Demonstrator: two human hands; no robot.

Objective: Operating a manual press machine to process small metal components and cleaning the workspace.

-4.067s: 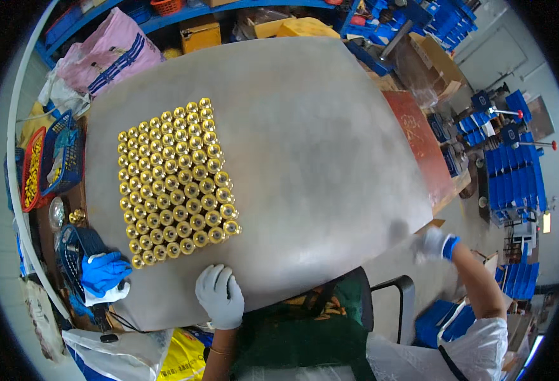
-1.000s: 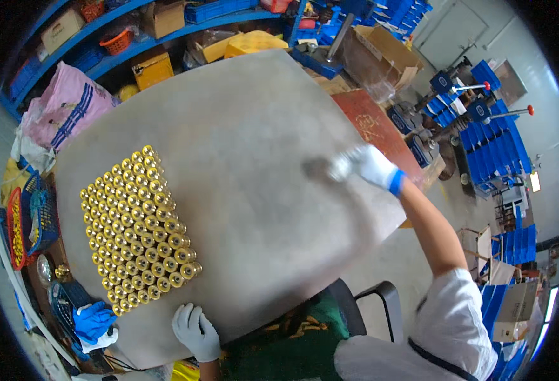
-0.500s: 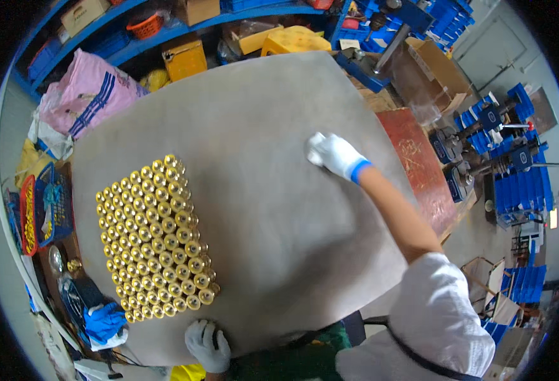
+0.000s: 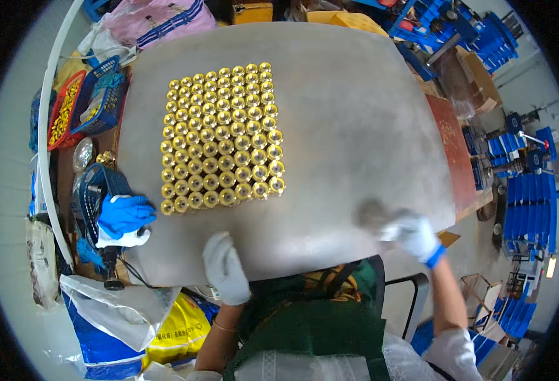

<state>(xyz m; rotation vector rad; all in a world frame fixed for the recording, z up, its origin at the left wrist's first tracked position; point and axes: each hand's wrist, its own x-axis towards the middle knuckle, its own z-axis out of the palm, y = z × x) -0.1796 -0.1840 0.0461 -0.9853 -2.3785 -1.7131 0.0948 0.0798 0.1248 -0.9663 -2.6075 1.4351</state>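
Observation:
My left hand (image 4: 225, 270), in a white glove, rests at the near edge of the grey metal tabletop (image 4: 349, 120). Its fingers point away from me, stretched out, with nothing visible in them. Beyond it stand many shiny gold-coloured round metal pieces (image 4: 209, 147) in close, even rows, each with a round centre. My right hand (image 4: 414, 237), white-gloved with a blue cuff, is over the tabletop's near right part. Motion smears its fingers, so whether it holds anything cannot be told. A dark blurred patch lies on the metal just beside its fingertips.
Blue gloves (image 4: 126, 216) lie on a dark basket at the left edge. Beyond are a red basket (image 4: 65, 111) of small yellow pieces and a blue basket (image 4: 105, 98). A reddish board (image 4: 451, 149) borders the right side. Bags (image 4: 178, 336) lie below the table's near left.
My right hand has come from the table's far right down to the near right edge. My left hand's fingers have straightened. The view has shifted, so the gold pieces appear higher and further right.

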